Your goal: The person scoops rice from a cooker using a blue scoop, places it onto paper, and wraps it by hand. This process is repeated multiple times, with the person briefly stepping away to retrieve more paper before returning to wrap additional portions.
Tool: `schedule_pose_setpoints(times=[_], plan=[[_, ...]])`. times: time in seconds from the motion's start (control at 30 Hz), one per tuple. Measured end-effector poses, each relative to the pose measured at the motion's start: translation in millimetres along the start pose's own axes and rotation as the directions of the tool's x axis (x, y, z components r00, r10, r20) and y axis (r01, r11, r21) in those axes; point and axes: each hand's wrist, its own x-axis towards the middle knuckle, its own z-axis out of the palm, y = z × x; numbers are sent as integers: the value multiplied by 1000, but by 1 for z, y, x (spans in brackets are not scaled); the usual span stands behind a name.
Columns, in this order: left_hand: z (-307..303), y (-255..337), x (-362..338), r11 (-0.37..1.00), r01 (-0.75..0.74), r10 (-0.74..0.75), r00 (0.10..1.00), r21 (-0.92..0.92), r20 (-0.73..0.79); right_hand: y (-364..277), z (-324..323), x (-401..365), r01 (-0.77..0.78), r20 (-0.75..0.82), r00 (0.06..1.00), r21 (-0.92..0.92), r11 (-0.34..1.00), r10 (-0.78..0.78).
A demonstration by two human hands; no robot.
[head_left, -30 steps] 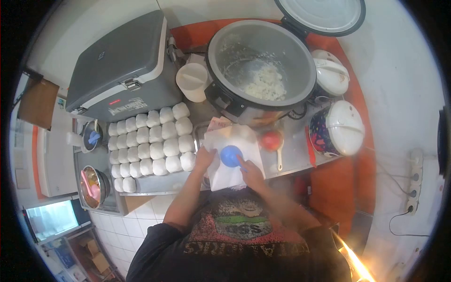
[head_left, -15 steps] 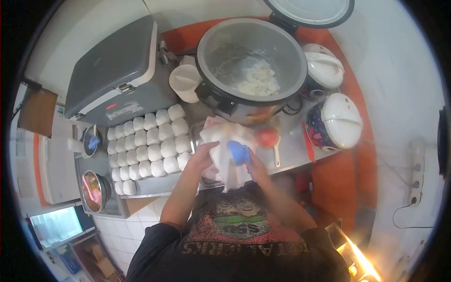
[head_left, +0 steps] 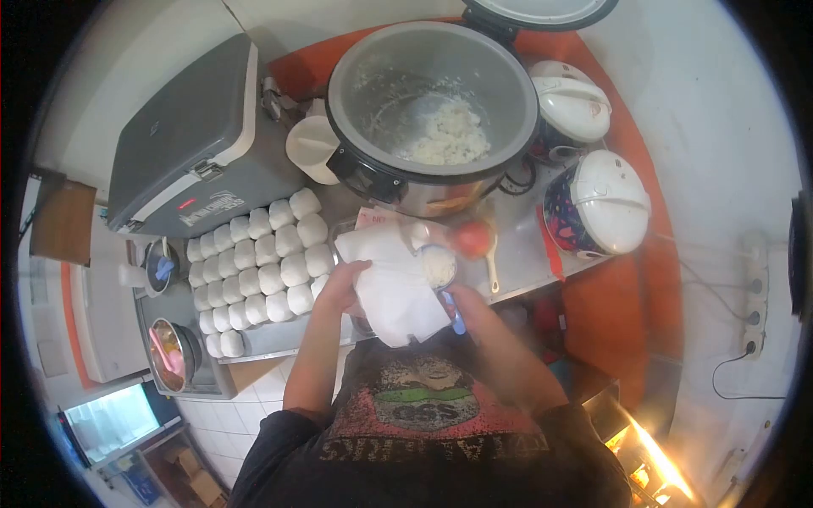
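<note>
My left hand (head_left: pixel 341 288) is closed on the edge of a white wrapping paper (head_left: pixel 394 296), which slopes down toward my shirt. In my right hand (head_left: pixel 472 311) is the handle of a blue scoop (head_left: pixel 459 320); its cup, beside the paper's right edge, shows white rice (head_left: pixel 439 265) inside. Under the paper, a pinkish printed sheet (head_left: pixel 373 217) peeks out at the back. Behind my hands stands a large open rice cooker (head_left: pixel 517 110) with a mound of rice (head_left: pixel 453 134) at its bottom.
Rows of white wrapped bundles (head_left: pixel 271 278) lie left, before a grey cooler box (head_left: pixel 182 140). A red round utensil (head_left: pixel 472 240) with a pale handle and two lidded containers (head_left: pixel 610 203) stand right. Metal bowls (head_left: pixel 188 356) sit far left; bright flame-like light (head_left: pixel 644 457) glows lower right.
The blue scoop has turned from bottom-up over the paper to rice-side up at its right. The paper is spread flatter toward me, and the camera view has shifted slightly.
</note>
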Motion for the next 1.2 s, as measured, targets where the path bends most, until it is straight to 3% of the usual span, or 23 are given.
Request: schedule_pose_setpoints(times=[0.1, 0.2, 0.27, 0.33, 0.43, 0.53, 0.63, 0.7, 0.73, 0.8, 0.87, 0.93, 1.03, 1.07, 1.2], plan=[[-9, -4, -1, 994, -52, 66, 989, 101, -133, 4, -14, 10, -19, 75, 997, 75, 997, 13], [-25, -11, 7, 958, -108, 180, 948, 267, -264, -10, 20, -14, 112, -298, 949, -6, 994, -108], [-46, -22, 17, 884, -157, 311, 901, 441, -303, -6, -9, -6, 111, -168, 982, 135, 985, -88], [-71, -37, 31, 738, -191, 467, 837, 647, -286, -9, -26, -11, 124, -110, 989, 223, 967, -101], [-51, -31, 12, 418, -54, 667, 696, 907, -266, -19, -29, -30, 175, -111, 983, 283, 943, -149], [-35, -34, 2, 228, -178, 843, 528, 957, -102, -18, -46, -39, 180, -61, 984, 337, 924, -169], [-11, -29, -18, -87, -75, 900, 421, 993, 110, -11, -65, -46, 170, -50, 985, 375, 911, -163], [-11, -34, -19, -230, -362, 750, 526, 903, 401, -7, -74, -47, 196, -116, 980, 397, 897, -163], [-12, -37, -21, -270, -501, 649, 536, 822, 540, -6, -74, -49, 239, -148, 969, 388, 890, -195], [10, -41, -43, -358, -560, 480, 577, 747, 661, -8, -70, -54, 322, -208, 943, 367, 873, -260], [9, -51, -44, -370, -597, 448, 556, 712, 700, -9, -67, -57, 341, -239, 933, 352, 872, -269], [-15, -73, -10, -320, -615, 563, 488, 721, 667, -9, -65, -60, 356, -253, 926, 343, 869, -280], [-9, -75, 8, 321, -486, 667, 726, 813, 171, -7, -67, -63, 364, -248, 924, 340, 867, -291], [8, -60, -1, -64, -393, 750, 587, 917, 304, -6, -68, -64, 367, -244, 924, 344, 865, -295], [8, -55, 21, -115, -272, 557, 779, 956, 288, 1, -76, -57, 376, -229, 923, 372, 849, -309]])
